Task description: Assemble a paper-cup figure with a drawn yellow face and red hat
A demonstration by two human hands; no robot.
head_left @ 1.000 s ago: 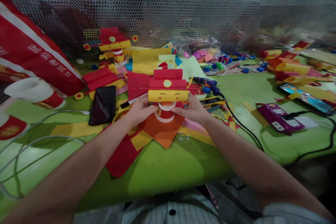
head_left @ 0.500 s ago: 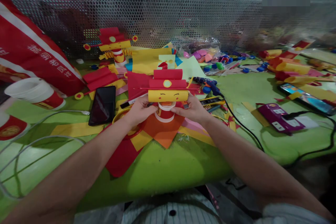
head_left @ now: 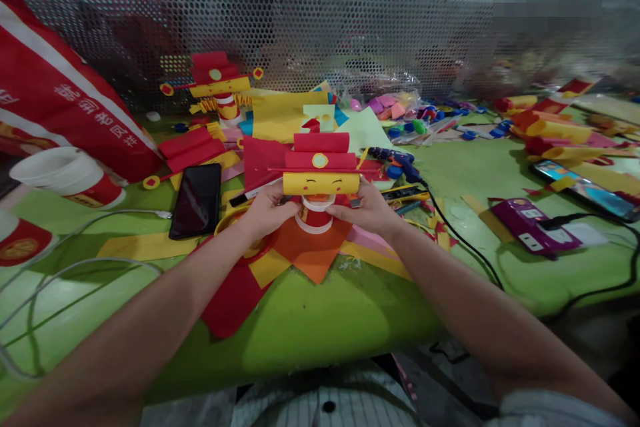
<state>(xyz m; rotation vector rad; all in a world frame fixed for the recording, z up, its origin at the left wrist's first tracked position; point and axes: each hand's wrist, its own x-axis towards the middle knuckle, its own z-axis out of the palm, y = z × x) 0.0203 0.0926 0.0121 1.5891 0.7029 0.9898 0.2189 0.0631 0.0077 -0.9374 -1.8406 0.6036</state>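
A paper figure stands upright before me, with a red layered hat (head_left: 321, 143) and a yellow rolled face (head_left: 320, 183) showing closed eyes. Beneath the face is a red and white paper cup (head_left: 315, 219), resting over orange paper (head_left: 316, 250). My left hand (head_left: 271, 209) grips the figure from the left side, thumb against the cup. On the other side my right hand (head_left: 369, 211) grips it the same way, thumb toward the cup. Both hands' other fingers are partly hidden behind the face roll.
Left are a black phone (head_left: 196, 201), stacked cups (head_left: 67, 177) and a red bag (head_left: 85, 93). A similar figure (head_left: 220, 87) stands behind. To the right lie a glue gun (head_left: 397, 160) with a black cord, a purple power socket (head_left: 533, 223) and another phone (head_left: 585, 188).
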